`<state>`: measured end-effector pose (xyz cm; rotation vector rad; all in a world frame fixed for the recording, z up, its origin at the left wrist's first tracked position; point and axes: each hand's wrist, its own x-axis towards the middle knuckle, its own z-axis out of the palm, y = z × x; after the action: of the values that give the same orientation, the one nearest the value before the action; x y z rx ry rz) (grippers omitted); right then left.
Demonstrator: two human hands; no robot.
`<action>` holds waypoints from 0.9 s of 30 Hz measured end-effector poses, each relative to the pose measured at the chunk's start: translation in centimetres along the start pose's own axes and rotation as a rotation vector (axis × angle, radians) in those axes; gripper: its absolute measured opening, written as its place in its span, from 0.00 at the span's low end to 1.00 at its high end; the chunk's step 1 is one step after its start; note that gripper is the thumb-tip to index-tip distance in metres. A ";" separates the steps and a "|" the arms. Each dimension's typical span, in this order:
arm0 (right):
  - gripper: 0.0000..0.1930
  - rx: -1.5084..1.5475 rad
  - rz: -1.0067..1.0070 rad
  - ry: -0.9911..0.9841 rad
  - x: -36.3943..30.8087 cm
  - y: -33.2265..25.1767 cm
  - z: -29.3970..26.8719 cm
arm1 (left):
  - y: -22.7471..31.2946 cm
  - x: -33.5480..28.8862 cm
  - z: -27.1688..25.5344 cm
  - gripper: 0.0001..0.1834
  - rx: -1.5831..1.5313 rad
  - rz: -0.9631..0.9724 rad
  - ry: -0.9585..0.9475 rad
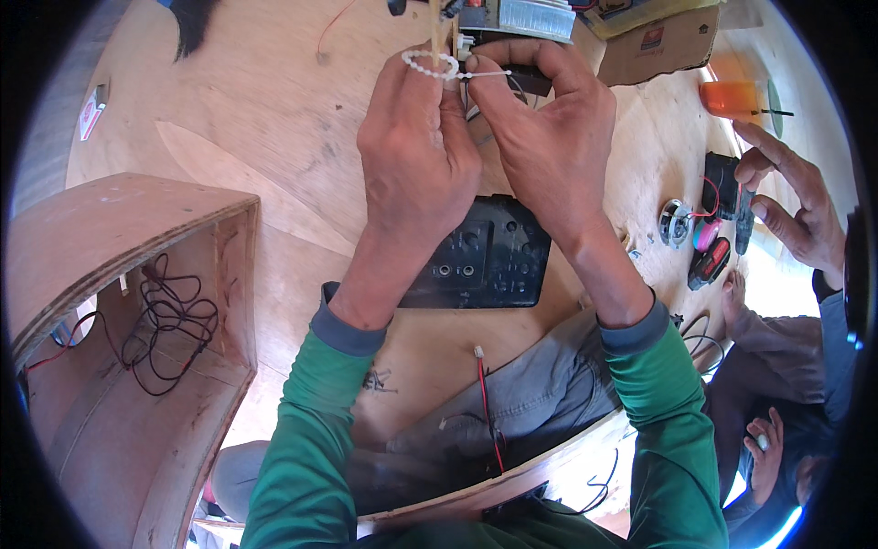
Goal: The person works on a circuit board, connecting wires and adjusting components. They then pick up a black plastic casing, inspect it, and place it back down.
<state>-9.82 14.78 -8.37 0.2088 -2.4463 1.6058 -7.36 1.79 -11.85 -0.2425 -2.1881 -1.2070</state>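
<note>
white beaded tie (448, 74) lies across left grip (416, 165) and right grip (553, 133).

Tie (428, 75) before heatsink (535, 18), cable (174, 320) in L-hand box (128, 206).

Your plywood surface (274, 110) is carrying a black panel (508, 261) centrally, a wooden box (119, 210) at eight o'clock, a packet (91, 114) at ten.
</note>
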 end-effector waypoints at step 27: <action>0.10 0.044 -0.011 0.060 -0.1 0.8 0.9 | 0.4 -0.1 -0.2 0.21 0.056 -0.041 -0.004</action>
<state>-10.02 14.23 -9.47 0.1780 -2.3630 1.6375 -7.03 1.85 -11.49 -0.1779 -2.2365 -1.1668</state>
